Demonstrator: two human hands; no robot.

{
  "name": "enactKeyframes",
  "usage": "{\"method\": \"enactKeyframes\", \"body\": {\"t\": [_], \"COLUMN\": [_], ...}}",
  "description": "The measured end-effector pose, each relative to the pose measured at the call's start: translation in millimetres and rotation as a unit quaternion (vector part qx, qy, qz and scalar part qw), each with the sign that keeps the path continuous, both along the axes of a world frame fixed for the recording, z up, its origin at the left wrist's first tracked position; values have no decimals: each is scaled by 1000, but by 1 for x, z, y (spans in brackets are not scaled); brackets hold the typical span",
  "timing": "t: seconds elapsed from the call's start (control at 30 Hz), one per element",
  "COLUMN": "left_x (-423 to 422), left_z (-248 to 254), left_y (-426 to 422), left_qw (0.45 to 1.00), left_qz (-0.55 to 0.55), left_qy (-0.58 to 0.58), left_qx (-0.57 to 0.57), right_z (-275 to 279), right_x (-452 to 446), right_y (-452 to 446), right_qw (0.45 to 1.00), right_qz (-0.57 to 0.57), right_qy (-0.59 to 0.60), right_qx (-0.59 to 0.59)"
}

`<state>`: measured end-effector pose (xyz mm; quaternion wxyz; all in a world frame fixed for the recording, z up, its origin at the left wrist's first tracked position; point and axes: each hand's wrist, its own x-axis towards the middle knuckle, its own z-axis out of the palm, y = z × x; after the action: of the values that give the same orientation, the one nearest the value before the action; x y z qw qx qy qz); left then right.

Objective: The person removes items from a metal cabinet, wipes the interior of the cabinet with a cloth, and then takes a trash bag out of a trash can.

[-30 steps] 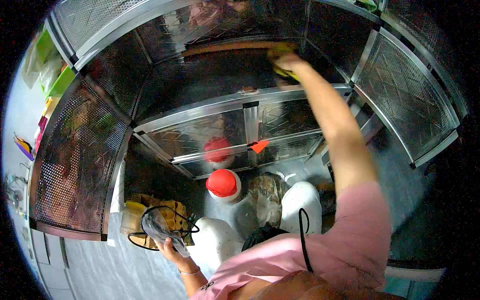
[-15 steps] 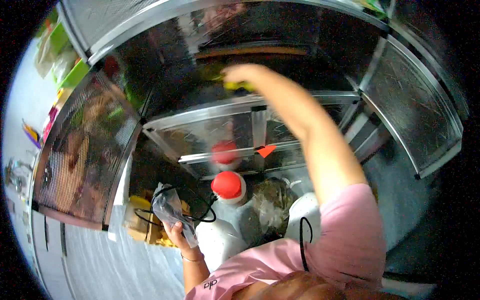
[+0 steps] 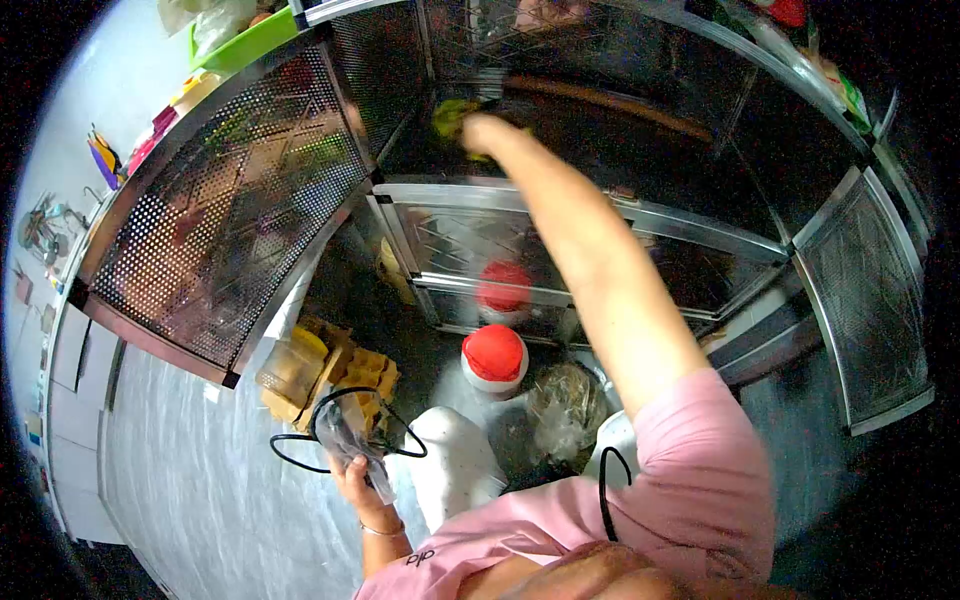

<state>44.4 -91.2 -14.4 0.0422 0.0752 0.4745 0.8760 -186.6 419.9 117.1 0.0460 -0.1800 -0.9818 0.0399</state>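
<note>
My right hand [image 3: 487, 135] reaches far into a dark metal-framed cabinet [image 3: 620, 150]. Its fingers are closed on a yellow-green cloth [image 3: 455, 120], pressed against the cabinet's inner surface; motion blurs both. Low at the left, my left hand [image 3: 357, 484] grips a crumpled clear plastic bag [image 3: 350, 430]. A looped black cable [image 3: 293, 455] passes around and behind that bag; whether the fingers also hold the cable cannot be seen.
Perforated doors stand open at the left [image 3: 240, 210] and right [image 3: 880, 300]. On the floor are a red-topped white container [image 3: 494, 355], a plastic-wrapped bundle [image 3: 565, 405] and egg cartons [image 3: 365, 375] beside a clear jar [image 3: 292, 365]. A green tray [image 3: 250, 45] rests on top.
My view has turned, so the cabinet sits further right. The right hand with the cloth has moved toward the cabinet's left inner corner. My left hand still holds the bag, slightly lower.
</note>
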Motion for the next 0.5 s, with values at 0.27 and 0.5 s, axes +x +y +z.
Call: {"method": "enactKeyframes", "body": {"t": [0.27,0.5], "left_x": [-10,-11], "left_z": [13,21], "left_y": [23,18], "left_qw": [997,999], "left_qz": [-65,-11], "left_qy": [41,31], "left_qx": [-28,-40], "right_z": [27,60], "right_x": [75,140], "right_y": [-85,-33], "right_qw": [939,946], "right_qz": [318,200], "right_qy": [127,94], "right_qx": [-30,-236]}}
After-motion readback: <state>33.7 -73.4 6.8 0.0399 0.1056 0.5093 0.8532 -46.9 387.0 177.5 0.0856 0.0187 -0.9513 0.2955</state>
